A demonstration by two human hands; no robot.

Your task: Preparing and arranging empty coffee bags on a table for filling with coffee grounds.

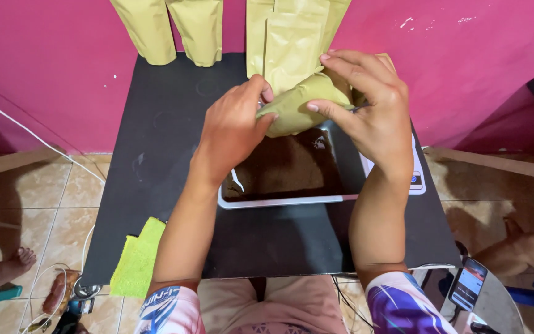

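Both hands at frame centre-top: left hand [233, 127] & right hand [372, 114] pinch the olive pouch [292, 108] over the tray of brown powder [285, 170]. Best kept mouth-up, grip firm, w/ pouch above tray.

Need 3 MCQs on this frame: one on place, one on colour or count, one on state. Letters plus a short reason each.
1. Where is the yellow-green cloth?
A. near left corner of the black table
B. inside the tray
C. on the wall

2. How many tan pouches stand against the pink wall, leaving out the held one?
A. one
B. three
C. six

3. What state is the held pouch in?
A. lying flat on the table
B. gripped by both hands above the tray
C. hanging from one hand

Key: 1 A, it hangs off the near left edge. 2 B, three stand at the back. 3 B, left hand and right hand both pinch it over the brown powder.
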